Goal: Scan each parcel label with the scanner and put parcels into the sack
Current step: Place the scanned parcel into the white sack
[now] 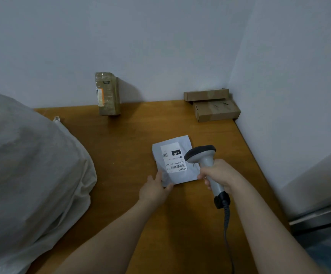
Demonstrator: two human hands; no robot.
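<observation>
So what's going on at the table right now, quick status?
Right hand grips scanner, aimed at grey parcel. Left hand pins parcel's near corner. Sack waits left. Nothing blocking.

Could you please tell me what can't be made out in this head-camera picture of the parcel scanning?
- Sack: its mouth and contents; cut off by the left edge, fabric opaque.
- Label on the grey parcel: small print too small; scanner covers the parcel's right edge.
- Scanner trigger: hidden by the right hand.
- Cardboard boxes and the taped parcel: markings too small to read.
- Scanner cable: cut off by the bottom edge.
</observation>
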